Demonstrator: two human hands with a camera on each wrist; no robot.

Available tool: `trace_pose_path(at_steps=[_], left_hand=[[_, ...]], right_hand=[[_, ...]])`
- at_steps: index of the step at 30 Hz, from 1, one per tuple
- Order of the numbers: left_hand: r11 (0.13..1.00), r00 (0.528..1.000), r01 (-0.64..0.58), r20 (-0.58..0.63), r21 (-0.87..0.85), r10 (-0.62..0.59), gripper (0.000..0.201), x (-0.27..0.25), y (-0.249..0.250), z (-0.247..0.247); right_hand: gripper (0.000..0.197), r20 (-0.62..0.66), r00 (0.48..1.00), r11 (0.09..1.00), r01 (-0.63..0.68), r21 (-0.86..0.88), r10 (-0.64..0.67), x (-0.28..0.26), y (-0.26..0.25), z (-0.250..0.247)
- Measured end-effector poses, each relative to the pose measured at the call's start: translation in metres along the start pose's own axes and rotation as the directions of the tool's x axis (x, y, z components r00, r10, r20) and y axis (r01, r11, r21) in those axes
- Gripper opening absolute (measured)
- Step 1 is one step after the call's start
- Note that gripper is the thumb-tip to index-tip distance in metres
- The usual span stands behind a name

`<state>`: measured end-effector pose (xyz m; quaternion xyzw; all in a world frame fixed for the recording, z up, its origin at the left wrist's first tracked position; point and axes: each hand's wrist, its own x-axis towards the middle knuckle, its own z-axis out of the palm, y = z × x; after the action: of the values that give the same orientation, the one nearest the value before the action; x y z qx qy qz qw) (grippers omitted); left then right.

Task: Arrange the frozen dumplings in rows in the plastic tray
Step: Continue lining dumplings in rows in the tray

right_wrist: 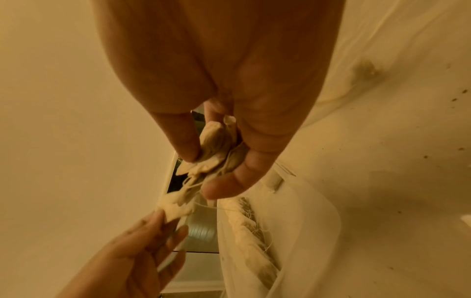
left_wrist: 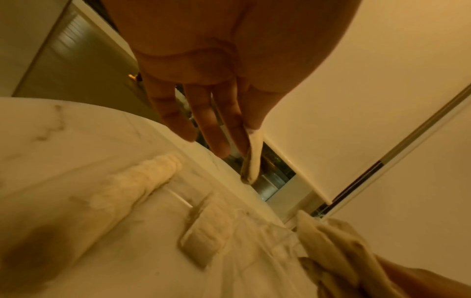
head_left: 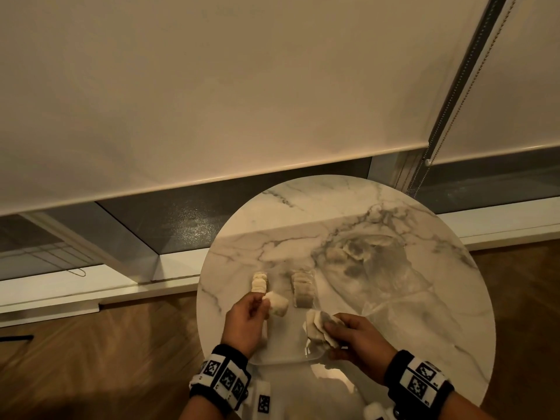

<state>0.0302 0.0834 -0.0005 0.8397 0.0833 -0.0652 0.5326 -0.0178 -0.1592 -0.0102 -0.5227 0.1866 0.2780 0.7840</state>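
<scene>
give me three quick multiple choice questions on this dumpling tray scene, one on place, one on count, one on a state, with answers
1. Where does the clear plastic tray sit?
A. on the round white marble table
B. on the wooden floor
C. on a chair

2. How many rows of pale frozen dumplings already stand in the tray?
A. none
B. two
C. five

3. What is the right hand doing?
A. resting flat
B. gripping a clump of dumplings
C. pulling the blind cord

Answers: 1 A, the tray lies on the marble top. 2 B, a left row and a right row. 3 B, its fingers curl round several dumplings, while the left hand pinches one dumpling.
</scene>
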Motion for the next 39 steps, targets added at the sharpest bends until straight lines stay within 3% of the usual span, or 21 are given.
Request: trace_pose_path(at_steps=[4, 7, 11, 15, 25, 29, 33, 36, 39], left_hand=[[0.959, 0.986, 0.056, 0.137, 0.277, -0.097, 0.008, -0.005, -0.020, -0.012], [0.918, 0.971, 0.081, 0.175, 0.389, -0.160, 0.010, -0.009, -0.033, -0.014], [0.761, 0.956, 0.051, 0.189, 0.647, -0.225, 0.019, -0.009, -0.044, -0.010], [0.639, 0.941, -0.007, 0.220, 0.770, -0.255, 0.025, -0.007, -0.046, -0.006], [0.320, 0.968, -0.139, 0.196, 0.937, -0.156, 0.033, 0.004, -0.050, 0.003], [0.288, 0.975, -0.138, 0.180, 0.948, -0.127, 0.034, 0.005, -0.049, 0.005], [0.336, 0.985, -0.139, 0.166, 0.931, -0.054, 0.035, 0.003, -0.046, 0.007], [0.350, 0.975, -0.205, 0.220, 0.914, -0.004, 0.039, -0.009, -0.048, 0.012], [0.358, 0.956, -0.248, 0.287, 0.900, -0.060, 0.054, -0.028, -0.056, 0.021]], right_hand=[[0.012, -0.008, 1.000, 0.998, -0.012, 0.060, 0.013, 0.001, -0.001, 0.000], [0.018, -0.010, 1.000, 0.997, -0.023, 0.071, 0.024, 0.003, 0.000, -0.001], [0.018, -0.023, 0.999, 0.997, -0.034, 0.069, 0.036, 0.005, 0.003, 0.000], [0.015, -0.029, 0.999, 0.997, -0.038, 0.071, 0.040, 0.005, 0.004, 0.002], [0.019, -0.038, 0.998, 0.998, -0.038, 0.057, 0.040, 0.002, 0.006, -0.001], [0.020, -0.040, 0.999, 0.998, -0.029, 0.054, 0.031, 0.002, 0.005, -0.002], [0.019, -0.044, 0.999, 0.998, -0.025, 0.060, 0.027, 0.001, 0.004, -0.003], [0.017, -0.053, 0.998, 0.997, -0.022, 0.072, 0.026, 0.001, 0.002, -0.004], [0.016, -0.053, 0.998, 0.997, -0.019, 0.076, 0.023, 0.001, 0.001, -0.004]])
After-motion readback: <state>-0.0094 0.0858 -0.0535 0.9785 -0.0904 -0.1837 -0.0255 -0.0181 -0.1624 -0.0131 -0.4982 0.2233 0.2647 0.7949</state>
